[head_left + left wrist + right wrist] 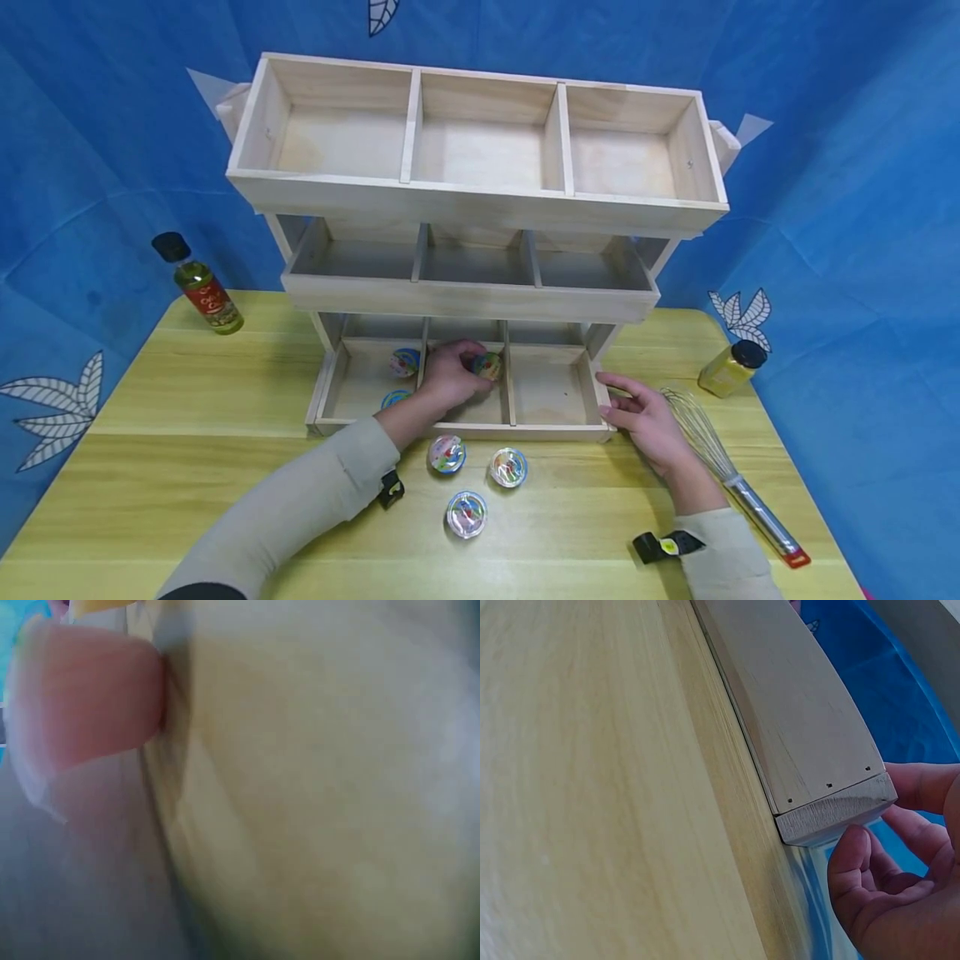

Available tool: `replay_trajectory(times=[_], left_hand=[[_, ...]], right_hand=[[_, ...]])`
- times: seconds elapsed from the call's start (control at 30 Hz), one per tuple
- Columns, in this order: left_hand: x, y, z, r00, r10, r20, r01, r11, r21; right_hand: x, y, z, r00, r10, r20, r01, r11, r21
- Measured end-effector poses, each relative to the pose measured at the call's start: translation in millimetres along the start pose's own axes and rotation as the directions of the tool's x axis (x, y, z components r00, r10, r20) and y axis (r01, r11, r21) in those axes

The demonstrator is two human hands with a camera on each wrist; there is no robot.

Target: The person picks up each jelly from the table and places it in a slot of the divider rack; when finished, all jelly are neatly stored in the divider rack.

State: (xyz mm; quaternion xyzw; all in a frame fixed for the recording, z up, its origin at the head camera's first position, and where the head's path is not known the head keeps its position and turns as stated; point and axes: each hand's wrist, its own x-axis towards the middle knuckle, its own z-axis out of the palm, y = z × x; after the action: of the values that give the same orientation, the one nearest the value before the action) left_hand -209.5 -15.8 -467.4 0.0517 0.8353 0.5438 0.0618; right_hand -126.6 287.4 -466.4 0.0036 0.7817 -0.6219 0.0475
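My left hand (452, 372) reaches into the middle bottom compartment of a three-tier wooden rack (465, 202). Its fingers hold a small jelly cup (487, 366) with a printed lid; at the top edge of the left wrist view, part of a yellow cup shows by blurred fingertips. A pink jelly cup (94, 697) appears there too, close up. Two more cups, one of them this lidded cup (405, 362), lie in the left bottom compartment. My right hand (648, 421) holds the rack's bottom right front corner with thumb and index finger, its other fingers curled (900, 900).
Three jelly cups (467, 514) stand on the wooden table (247, 467) before the rack. A whisk (738, 475) and a yellow bottle (732, 367) are at the right. An oil bottle (202, 287) stands at the left. Blue cloth (847, 208) surrounds the table.
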Motion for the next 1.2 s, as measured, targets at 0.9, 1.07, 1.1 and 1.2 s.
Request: replay_trajectory(times=[0.9,1.07,1.1,1.2], left_hand=[[-87.8,26.2,-71.5,0.985,0.174,0.023,-0.166,0.968,-0.189],[-115.6,15.4,-73.2,0.98,0.197,0.026,-0.187,0.96,-0.211],[-120.1,13.0,-73.4,0.98,0.195,0.031,-0.184,0.959,-0.214],[-130.2,4.9,-74.0,0.981,0.185,0.052,-0.17,0.963,-0.211]], right_hand=[[-0.1,-1,1,1.0,0.0,-0.007,0.0,1.0,-0.014],[0.6,0,1,1.0,-0.003,-0.009,0.003,1.0,-0.011],[0.6,0,1,1.0,-0.004,-0.009,0.004,1.0,-0.011],[0.4,0,0,1.0,0.0,-0.009,0.0,1.0,-0.011]])
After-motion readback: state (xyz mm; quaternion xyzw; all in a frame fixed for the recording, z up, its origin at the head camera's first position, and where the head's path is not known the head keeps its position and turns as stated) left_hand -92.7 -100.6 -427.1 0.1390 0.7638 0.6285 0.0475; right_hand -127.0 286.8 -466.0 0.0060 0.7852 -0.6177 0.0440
